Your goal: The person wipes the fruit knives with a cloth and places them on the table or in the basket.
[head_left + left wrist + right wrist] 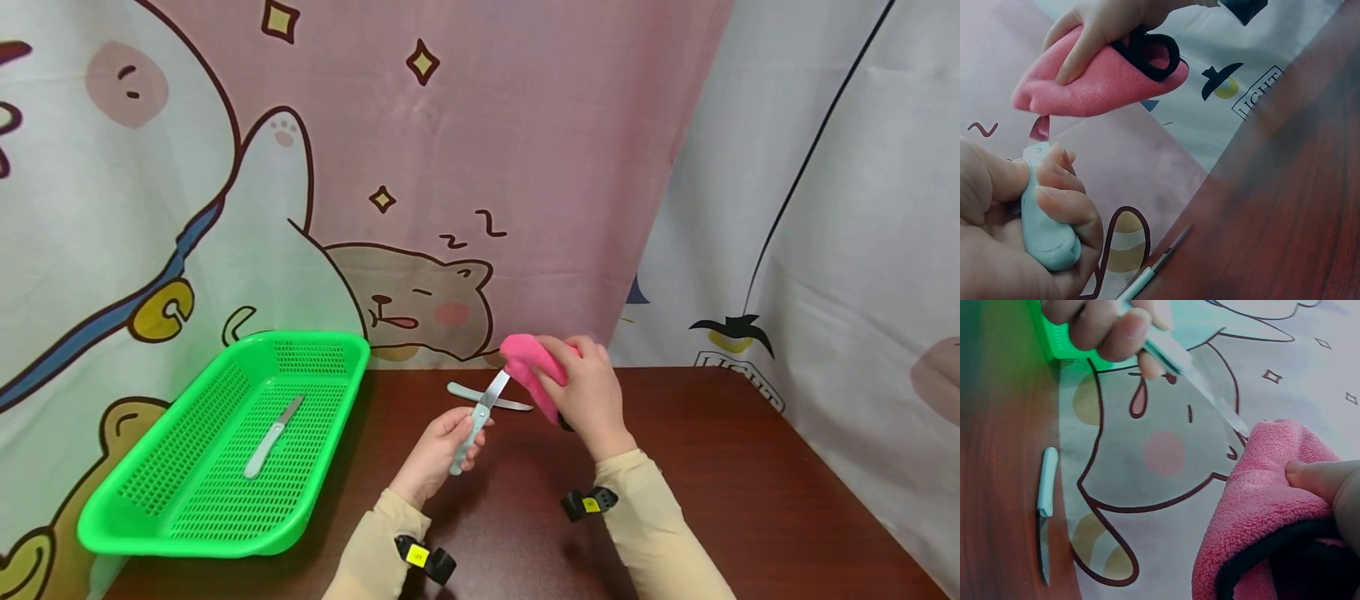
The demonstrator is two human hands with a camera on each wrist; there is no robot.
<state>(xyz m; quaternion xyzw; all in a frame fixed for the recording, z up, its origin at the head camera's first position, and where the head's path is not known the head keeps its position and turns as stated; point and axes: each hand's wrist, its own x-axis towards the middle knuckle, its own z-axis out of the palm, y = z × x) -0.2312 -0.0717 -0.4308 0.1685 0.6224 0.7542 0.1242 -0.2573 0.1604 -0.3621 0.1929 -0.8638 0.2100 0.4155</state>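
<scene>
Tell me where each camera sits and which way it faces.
Head view: on the head, facing forward and down over the table and green basket; left hand, right hand and both sleeves show.
Left wrist view: on that wrist, facing the held knife and pink cloth; parts of both hands show.
Right wrist view: on that wrist, facing the pink cloth and curtain; parts of both hands show.
Shared: both wrist views catch the loose knife on the table.

Table [712,467]: soft shadows below the left hand [438,446] and right hand [596,400].
Curtain [562,167]: evenly bright beyond them.
Knife blade [492,389]: pale glint ahead of the left hand.
Left wrist view: dimmer, cool, hazy.
Right wrist view: left hand blurred, basket [1054,337] behind it unfocused.
</scene>
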